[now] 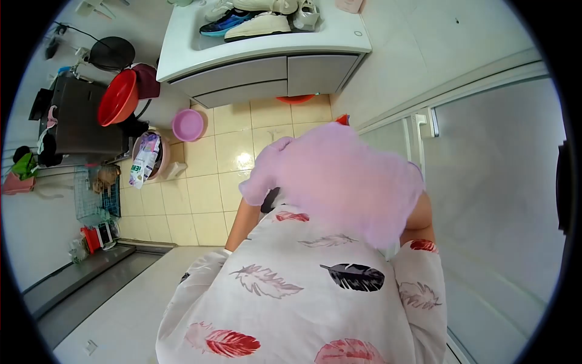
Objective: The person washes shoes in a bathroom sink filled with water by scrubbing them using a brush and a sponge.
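A lilac, soft-looking mass (345, 179) fills the space in front of my body, its surface smeared and its shape unclear. My left forearm (242, 221) runs up into its left end, where the lilac material covers my left hand; whether this is a glove or a cloth I cannot tell. On the other side my right forearm (419, 221) reaches the mass, and my right hand is hidden by it. The fingers of both hands are out of sight. Below is my white garment (327, 303) with a feather print.
Several shoes (257, 27) lie in the white sink (182, 48) ahead. At the left are a red basin (118, 97), a pink basin (188, 125), a bucket with a bag (145, 161) and a wire cage (88, 194). A glass door (491, 182) stands at the right.
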`<state>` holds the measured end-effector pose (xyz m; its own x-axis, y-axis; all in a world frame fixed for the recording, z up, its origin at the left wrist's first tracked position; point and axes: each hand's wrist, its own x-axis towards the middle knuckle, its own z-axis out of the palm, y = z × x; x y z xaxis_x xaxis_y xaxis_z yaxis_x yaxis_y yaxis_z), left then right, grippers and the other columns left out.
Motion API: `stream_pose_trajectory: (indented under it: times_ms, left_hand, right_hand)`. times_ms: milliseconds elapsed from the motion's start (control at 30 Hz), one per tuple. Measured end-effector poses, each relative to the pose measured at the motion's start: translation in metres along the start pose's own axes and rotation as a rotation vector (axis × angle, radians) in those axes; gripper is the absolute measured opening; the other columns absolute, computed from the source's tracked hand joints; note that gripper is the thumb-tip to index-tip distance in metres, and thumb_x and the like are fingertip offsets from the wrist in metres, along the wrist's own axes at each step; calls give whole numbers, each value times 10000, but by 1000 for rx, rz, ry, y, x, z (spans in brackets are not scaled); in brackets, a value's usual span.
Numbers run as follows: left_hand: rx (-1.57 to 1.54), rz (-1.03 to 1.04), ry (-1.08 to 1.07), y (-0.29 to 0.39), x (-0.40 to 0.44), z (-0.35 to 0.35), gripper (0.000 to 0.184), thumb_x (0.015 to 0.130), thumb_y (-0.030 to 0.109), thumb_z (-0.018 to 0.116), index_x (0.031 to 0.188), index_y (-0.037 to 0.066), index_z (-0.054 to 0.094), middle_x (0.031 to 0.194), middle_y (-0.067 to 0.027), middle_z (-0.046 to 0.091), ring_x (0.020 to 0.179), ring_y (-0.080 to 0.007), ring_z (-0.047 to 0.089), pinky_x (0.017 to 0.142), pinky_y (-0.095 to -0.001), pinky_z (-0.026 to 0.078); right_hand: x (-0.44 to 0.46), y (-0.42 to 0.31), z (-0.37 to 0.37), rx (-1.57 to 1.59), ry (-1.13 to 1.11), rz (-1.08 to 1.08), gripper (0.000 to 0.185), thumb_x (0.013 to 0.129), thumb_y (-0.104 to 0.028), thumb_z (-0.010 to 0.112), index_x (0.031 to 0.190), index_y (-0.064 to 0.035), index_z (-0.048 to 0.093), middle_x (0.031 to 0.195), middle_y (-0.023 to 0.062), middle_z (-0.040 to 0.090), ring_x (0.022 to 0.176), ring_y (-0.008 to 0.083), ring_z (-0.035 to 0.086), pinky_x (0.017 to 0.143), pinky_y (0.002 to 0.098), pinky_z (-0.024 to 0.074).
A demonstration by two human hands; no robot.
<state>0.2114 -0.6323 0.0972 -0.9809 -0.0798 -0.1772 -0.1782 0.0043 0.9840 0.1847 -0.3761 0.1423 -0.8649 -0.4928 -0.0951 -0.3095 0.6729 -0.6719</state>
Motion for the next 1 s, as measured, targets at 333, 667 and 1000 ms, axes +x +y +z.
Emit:
stream_pose_trajectory:
  times_ms: [333, 667, 1000]
  left_hand:
    - [468, -264, -65, 77, 9, -11, 318, 818, 359, 510, 944, 99, 641, 711, -41, 622, 621, -158, 546, 618, -282, 441]
    - [525, 109, -104, 139, -20, -20, 254, 868, 207, 443, 1000, 83, 621, 713, -66, 611, 574, -179, 540, 576, -285, 439]
    - [-330, 490, -716, 154, -53, 0, 291, 835, 68, 429, 1066, 60, 606, 779, -15, 624, 583, -123, 512, 577, -216, 420]
  right_hand:
    - [102, -68, 27, -369, -178, -159, 161, 719, -215, 615, 849, -120, 614, 701, 88, 605, 702, 291, 592, 599, 394, 462]
    - [90, -45, 22, -382, -195, -11, 208, 672, -292, 645, 794, -130, 599, 708, 95, 605, 700, 283, 590, 600, 391, 459]
    - [87, -6, 24, -236, -319, 154, 323, 667, -343, 607, 808, -53, 588, 749, 144, 596, 742, 318, 575, 665, 388, 452]
